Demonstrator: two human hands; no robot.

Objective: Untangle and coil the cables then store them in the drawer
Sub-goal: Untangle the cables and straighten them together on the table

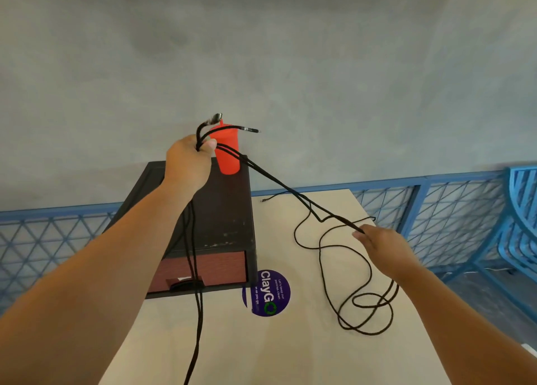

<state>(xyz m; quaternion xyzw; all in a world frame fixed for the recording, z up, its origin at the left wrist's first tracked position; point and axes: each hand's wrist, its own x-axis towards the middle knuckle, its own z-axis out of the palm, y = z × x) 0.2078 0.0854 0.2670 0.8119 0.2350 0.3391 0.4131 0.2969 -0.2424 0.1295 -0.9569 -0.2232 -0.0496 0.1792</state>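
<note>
At centre left, our left hand [189, 161] is raised, its fist closed around a bundle of thin black braided cables [273, 181], with plug ends sticking up above it. Below sits a dark brown box [226, 210], its reddish drawer [215, 265] shut. Strands run taut down to the right, where our right hand [383, 245] pinches them over the pale beige table [261, 355]. Loose loops lie at lower right. We judge untangling is underway; the next move calls for drawing those loops free before coiling.
</note>
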